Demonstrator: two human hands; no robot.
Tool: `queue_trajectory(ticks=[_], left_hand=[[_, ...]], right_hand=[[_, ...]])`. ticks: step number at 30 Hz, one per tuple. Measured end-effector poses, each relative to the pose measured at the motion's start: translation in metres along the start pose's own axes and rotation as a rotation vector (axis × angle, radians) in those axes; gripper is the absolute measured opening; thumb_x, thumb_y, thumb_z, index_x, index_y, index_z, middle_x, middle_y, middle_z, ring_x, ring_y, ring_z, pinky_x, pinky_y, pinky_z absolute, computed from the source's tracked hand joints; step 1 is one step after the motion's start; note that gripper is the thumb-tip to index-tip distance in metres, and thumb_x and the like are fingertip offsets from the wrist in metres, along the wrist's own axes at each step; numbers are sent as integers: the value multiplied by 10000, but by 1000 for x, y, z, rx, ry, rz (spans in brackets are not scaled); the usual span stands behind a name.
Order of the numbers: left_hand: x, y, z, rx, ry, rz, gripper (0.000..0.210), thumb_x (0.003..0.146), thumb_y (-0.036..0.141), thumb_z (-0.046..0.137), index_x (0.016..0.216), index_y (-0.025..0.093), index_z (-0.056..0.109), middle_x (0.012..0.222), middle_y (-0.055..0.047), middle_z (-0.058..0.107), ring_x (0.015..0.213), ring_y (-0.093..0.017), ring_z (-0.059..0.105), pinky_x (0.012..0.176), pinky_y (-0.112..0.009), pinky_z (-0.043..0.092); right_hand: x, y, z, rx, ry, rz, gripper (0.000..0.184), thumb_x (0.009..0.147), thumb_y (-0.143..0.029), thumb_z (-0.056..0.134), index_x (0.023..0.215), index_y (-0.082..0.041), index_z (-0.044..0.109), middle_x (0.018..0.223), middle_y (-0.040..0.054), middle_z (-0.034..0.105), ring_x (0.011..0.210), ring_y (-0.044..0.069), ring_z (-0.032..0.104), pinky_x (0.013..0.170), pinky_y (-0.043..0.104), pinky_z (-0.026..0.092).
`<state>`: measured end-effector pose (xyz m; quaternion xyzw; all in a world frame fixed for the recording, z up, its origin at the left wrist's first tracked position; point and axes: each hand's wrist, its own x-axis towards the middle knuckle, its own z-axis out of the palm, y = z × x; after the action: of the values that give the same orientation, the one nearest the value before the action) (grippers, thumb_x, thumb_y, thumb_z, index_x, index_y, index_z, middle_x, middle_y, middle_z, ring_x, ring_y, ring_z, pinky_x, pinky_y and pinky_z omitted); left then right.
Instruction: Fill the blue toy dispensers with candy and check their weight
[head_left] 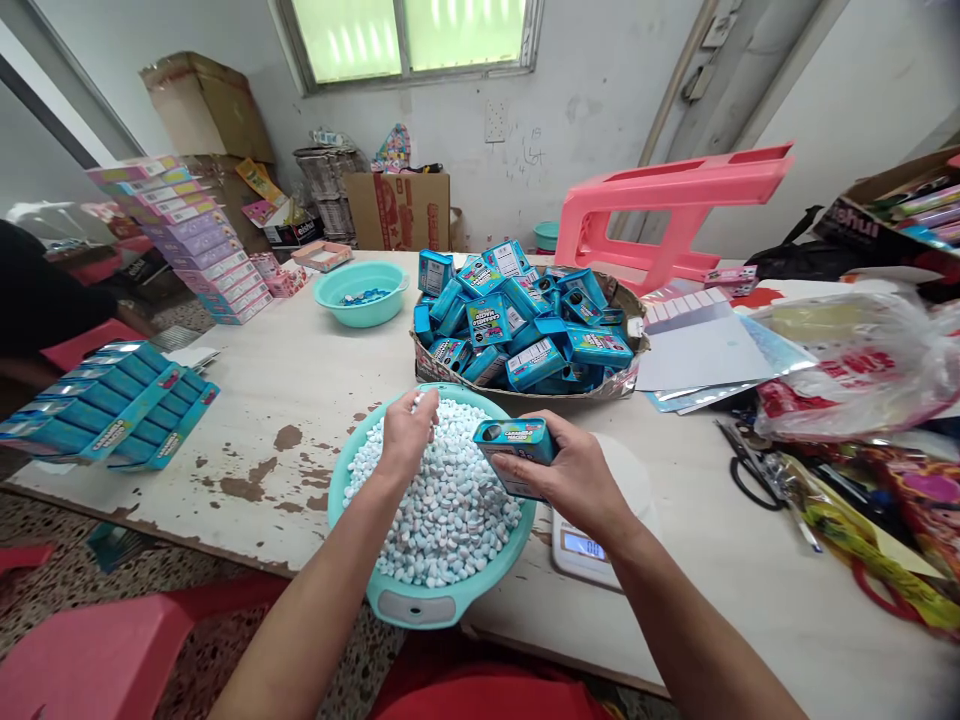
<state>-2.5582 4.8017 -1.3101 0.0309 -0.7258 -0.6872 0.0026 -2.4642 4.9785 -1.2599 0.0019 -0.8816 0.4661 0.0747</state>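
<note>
Head view, as seen from within the room: the right hand (574,465) grips a blue box (517,440), thumb on the near side, fingers closed around it. The box is held tilted above the right rim of a turquoise basin (491,572), beside the scale (570,570). The left hand (405,440) is positioned over the pale candies (442,510) that fill the basin. Its fingers are curled inward; whether they hold a candy cannot be told. The basin sits at the near edge of the surface (277,370). Behind it, a cardboard carton (626,380) contains a heap of similar blue boxes. A smaller basin (365,308) stands left of the carton. Scissors (757,475) lie at right.
</note>
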Motion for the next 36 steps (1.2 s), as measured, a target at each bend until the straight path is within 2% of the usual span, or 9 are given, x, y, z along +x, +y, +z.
queue_trajectory(ticks=[3, 5, 7, 10, 15, 19, 24, 32, 36], left_hand=[[-1, 30, -2, -519, -82, -168, 261, 687, 394, 618, 684, 170, 483, 543, 51, 460, 374, -43, 340, 370, -180, 204], [-6, 48, 0, -695, -129, -200, 234, 672, 359, 620, 713, 163, 499, 564, 36, 500, 397, -53, 409, 376, -172, 259], [-11, 61, 3, -762, -143, -205, 233, 672, 360, 619, 724, 158, 516, 592, 19, 538, 450, -83, 491, 409, -187, 345], [-17, 68, 8, -750, -82, -133, 268, 665, 378, 650, 653, 155, 502, 564, 26, 521, 497, -108, 542, 471, -222, 429], [-18, 72, 12, -696, -5, -21, 334, 633, 379, 716, 591, 158, 470, 484, 50, 466, 445, -93, 511, 455, -210, 407], [-17, 77, 13, -646, -13, -2, 350, 651, 445, 711, 658, 152, 520, 421, 69, 402, 456, -113, 535, 488, -215, 429], [-16, 81, 13, -615, -41, 28, 346, 659, 441, 711, 720, 146, 542, 476, 59, 480, 443, -86, 515, 473, -196, 413], [-19, 90, 12, -547, -92, 35, 319, 715, 441, 659, 732, 143, 546, 468, 47, 496, 427, -91, 515, 456, -194, 409], [-17, 91, 15, -537, -103, 98, 262, 750, 401, 621, 768, 150, 546, 483, 49, 505, 420, -92, 518, 450, -196, 412]], right_hand=[[2, -9, 10, -66, -12, -77, 328, 708, -416, 709, 946, -222, 593, 920, 2, 658, 835, 185, 596, 685, 268, 448], [4, -16, 19, -116, -12, -128, 340, 708, -403, 709, 971, -222, 592, 963, 12, 651, 864, 196, 594, 690, 274, 446], [7, -23, 26, -165, -23, -169, 353, 697, -383, 718, 987, -223, 596, 971, 15, 648, 870, 205, 593, 695, 283, 443], [11, -31, 31, -196, -36, -187, 335, 690, -367, 721, 973, -225, 609, 934, 12, 654, 848, 205, 595, 691, 284, 438], [14, -36, 30, -188, -13, -202, 336, 692, -373, 716, 981, -233, 616, 947, 11, 659, 850, 200, 595, 697, 272, 431], [16, -38, 27, -161, -5, -176, 324, 690, -395, 711, 952, -227, 624, 922, 9, 659, 806, 192, 592, 662, 260, 423], [19, -37, 25, -116, 8, -187, 315, 695, -405, 703, 941, -223, 629, 895, 13, 654, 791, 186, 586, 663, 257, 425], [20, -40, 25, -28, 14, -194, 308, 686, -380, 713, 933, -215, 632, 893, 10, 648, 801, 178, 583, 677, 251, 433], [20, -40, 25, 10, 51, -173, 323, 688, -365, 712, 960, -214, 626, 919, 13, 651, 824, 183, 585, 692, 255, 437]])
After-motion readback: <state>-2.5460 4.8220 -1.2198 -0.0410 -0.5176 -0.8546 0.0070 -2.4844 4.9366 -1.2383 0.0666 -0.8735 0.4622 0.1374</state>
